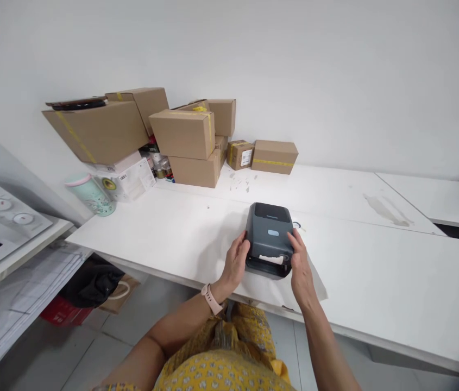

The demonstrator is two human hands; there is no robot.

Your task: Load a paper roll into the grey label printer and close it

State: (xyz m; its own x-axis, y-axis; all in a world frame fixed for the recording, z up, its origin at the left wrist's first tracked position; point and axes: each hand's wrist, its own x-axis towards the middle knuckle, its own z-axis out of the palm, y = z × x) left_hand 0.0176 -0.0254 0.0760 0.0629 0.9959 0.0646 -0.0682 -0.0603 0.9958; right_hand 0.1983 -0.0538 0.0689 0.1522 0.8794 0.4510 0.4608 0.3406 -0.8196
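A dark grey label printer (269,222) is near the front edge of the white table, with a strip of white paper (272,259) showing at its front slot. My left hand (234,264) grips the printer's left side, the thumb along its edge. On the opposite side, my right hand (300,266) holds the right edge, with fingers reaching onto the top. Whether the printer rests on the table or is slightly lifted, I cannot tell. A pale sheet (316,277) lies partly under it, and a small blue-and-white ring-shaped item (296,225) lies just behind my right fingers.
Several cardboard boxes (182,134) are stacked against the wall at the back left, and two smaller ones, including a long box (275,156), stand beside them. A mint tumbler (90,194) leans at the table's left end. A white microwave (5,217) stands further left.
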